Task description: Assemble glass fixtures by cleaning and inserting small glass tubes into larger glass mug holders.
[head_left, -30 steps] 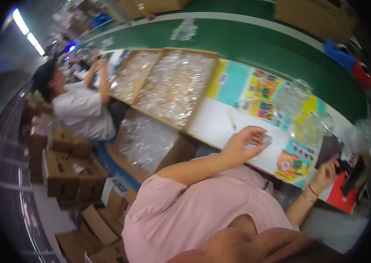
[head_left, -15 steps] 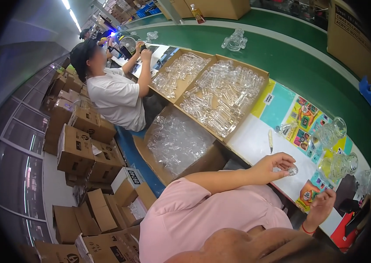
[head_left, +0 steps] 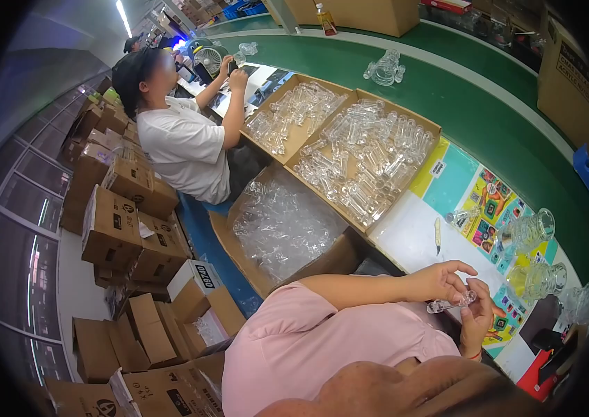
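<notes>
Between both hands, a small clear glass piece [head_left: 452, 304] is pinched at its two ends: left hand [head_left: 440, 281] has its grip closed on the near-left end, fingers curled over it; right hand [head_left: 479, 316] has its grip closed on the other end, thumb up. Piece lies roughly level, just above the white surface [head_left: 409, 236]. Exact shape hard to tell at this size, possibly a small tube or vial.

Just beyond the grip: a slim knife-like tool [head_left: 438, 235] lying on the surface, and a colourful printed sheet [head_left: 489, 208]. Right of the grip: clear glass jars [head_left: 527, 233], one behind another, well apart from the hands.

Left of the grip and lower: an open cardboard box of clear plastic pieces [head_left: 280, 226]. Farther out: two shallow trays of glass tubes [head_left: 364, 156], side by side. Beyond them, a green conveyor belt [head_left: 468, 90]. Far left, a seated person in a white shirt [head_left: 180, 149] among stacked cartons [head_left: 117, 222].
</notes>
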Tool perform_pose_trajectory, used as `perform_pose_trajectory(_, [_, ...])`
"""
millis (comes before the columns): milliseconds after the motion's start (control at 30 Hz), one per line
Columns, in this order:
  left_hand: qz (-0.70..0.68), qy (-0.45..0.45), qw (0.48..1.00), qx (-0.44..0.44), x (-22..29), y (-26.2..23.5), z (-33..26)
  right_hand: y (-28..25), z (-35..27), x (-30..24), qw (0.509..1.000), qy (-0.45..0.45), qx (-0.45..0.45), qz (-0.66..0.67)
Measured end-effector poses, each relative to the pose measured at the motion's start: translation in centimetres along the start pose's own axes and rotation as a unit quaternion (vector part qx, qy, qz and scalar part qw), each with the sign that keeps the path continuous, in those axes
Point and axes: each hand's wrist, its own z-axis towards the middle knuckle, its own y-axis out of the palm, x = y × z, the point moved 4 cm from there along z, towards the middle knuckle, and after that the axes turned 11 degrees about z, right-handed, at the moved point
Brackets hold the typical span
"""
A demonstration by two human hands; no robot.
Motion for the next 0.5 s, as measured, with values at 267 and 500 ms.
perform_pose_trajectory(267, [0.016, -0.015, 1.000, -0.009, -0.4, -0.8, 0.6, -0.7, -0.2, 1.2, 0.998, 0.028, 0.043, 0.040])
perform_pose_trajectory(500, [0.161, 0.182, 0.963, 0.120, 3.1, -3.1, 4.7, -4.5, -1.3, -0.3, 0.996, -0.009, 0.087, -0.019])
